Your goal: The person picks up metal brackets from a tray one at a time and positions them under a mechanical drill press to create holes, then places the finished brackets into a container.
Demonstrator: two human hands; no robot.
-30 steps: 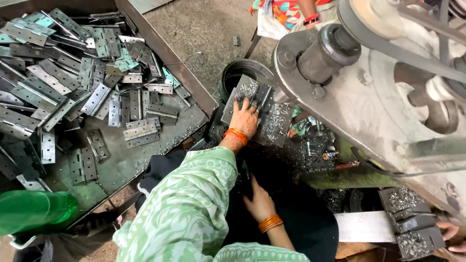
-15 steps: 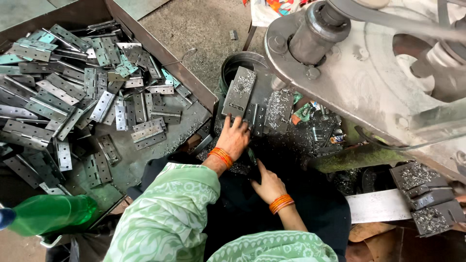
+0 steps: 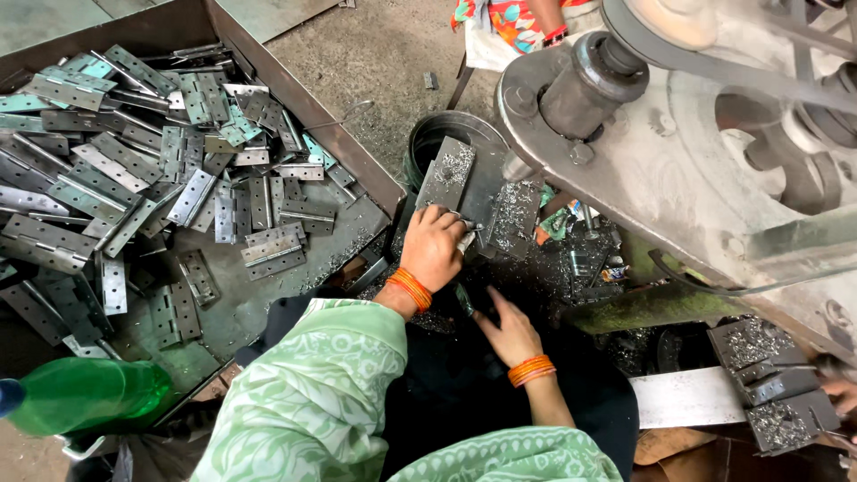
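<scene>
A: Grip first. L hand (image 3: 435,248)?

B: Fingers curled down on the near end of a flat metal plate (image 3: 449,174), knuckles up. Looks closed on it, though the fingertips are hidden under the hand. The plate lies just past the hand, leaning out over a dark round tub (image 3: 420,143), w/ metal shavings scattered on top.

A: R hand (image 3: 509,330)?

B: Nearer and to the right, low over the dark lap area. Fingers loosely spread, thumb out toward a thin dark piece (image 3: 463,299) between the two hands. Can't tell if it's touching that. Holding nothing I can see.

A: How'd you handle it well from there?

B: My read: keep the plate flat so the chips don't slide onto the wrist, and keep fingertips on the flat face, off the cut edges. The R hand is free to steady the far end. Also stay clear of the big machine (image 3: 678,170) w/ its round shaft on the right.

A: Around them?

B: Left: a metal tray (image 3: 295,98) heaped w/ hinges (image 3: 134,187), holes punched. Near left: a green bottle (image 3: 89,393). Near right: small plates w/ shavings (image 3: 772,384), another person's fingers at the edge there.
</scene>
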